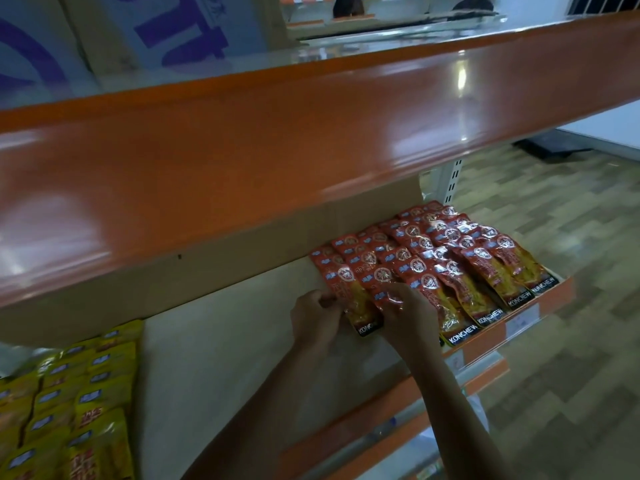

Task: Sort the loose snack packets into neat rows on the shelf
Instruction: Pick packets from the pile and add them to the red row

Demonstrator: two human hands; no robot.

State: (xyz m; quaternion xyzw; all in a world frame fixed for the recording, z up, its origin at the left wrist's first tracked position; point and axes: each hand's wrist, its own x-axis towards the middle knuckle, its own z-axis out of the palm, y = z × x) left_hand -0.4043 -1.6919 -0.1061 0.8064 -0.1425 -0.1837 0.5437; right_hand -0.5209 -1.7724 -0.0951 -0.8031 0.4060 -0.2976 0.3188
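**Red packet (361, 308) held on a shelf (242, 341)**

The left hand (317, 317) pinches the packet's left edge; the right hand (405, 313) grips its right side with curled fingers. It fronts the leftmost of the red rows (450, 258). Yellow packets (86, 393) lie well to the left.

Red packets (437, 268): glossy red upper part, white round emblem, small blue-white patch, yellow-orange lower half, black foot band with white KONCHEW lettering.
Yellow packets (86, 393): bright yellow, blue-and-white label patch, red characters.
Upper shelf lip (311, 133): glossy orange, white glare streaks.
Shelf board (225, 341): plain cream-beige.
Front lip (562, 292): orange, with a pale tag (523, 322).
Upright (450, 181): white, row of dark slots.
Box (180, 26): white panel, purple print, brown card edges.
Floor (554, 237): grey-brown plank pattern.
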